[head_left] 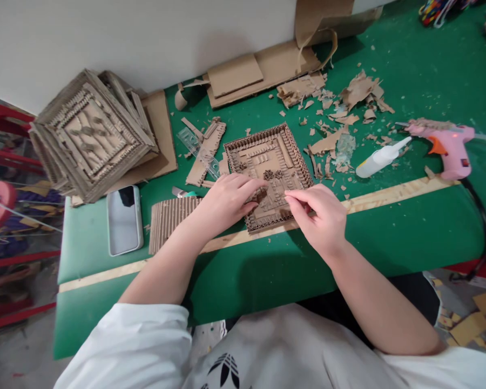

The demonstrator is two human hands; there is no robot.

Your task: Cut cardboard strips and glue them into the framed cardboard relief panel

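Observation:
A square cardboard relief panel (267, 156) with a ribbed border lies on the green table (389, 227) in front of me. My left hand (227, 202) rests on its near left part, fingers curled and pressing a small dark cardboard piece (261, 195) onto the panel. My right hand (322, 216) sits at the panel's near right corner, thumb and fingers pinched together; whatever they hold is too small to name.
A stack of finished cardboard panels (91, 135) leans at the far left. A phone (124, 219) and a corrugated sheet (170, 216) lie left of my hands. A white glue bottle (380, 158) and a pink glue gun (449, 148) lie right, among cardboard scraps (348, 102).

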